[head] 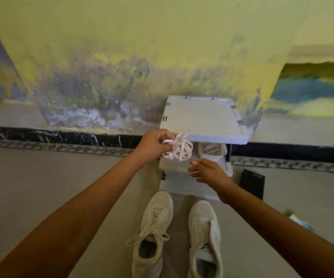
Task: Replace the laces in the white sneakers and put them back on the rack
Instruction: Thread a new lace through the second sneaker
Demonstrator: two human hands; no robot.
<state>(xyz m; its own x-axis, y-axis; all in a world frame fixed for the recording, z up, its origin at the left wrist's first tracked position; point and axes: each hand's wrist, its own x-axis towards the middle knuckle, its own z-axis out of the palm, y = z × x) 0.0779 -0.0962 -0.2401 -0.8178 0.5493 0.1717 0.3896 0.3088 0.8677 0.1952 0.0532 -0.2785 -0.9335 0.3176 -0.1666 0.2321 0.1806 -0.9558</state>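
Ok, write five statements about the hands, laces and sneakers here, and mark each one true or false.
1. The left hand holds a bundle of white laces. True.
2. The right hand grips the laces too. False: it holds nothing, and its fingers are loose.
3. Both sneakers sit on top of the rack. False: the left sneaker and the right sneaker stand on the floor in front of it.
4. The left sneaker has a lace in it. True.
5. Another shoe sits under the rack's top shelf. True.
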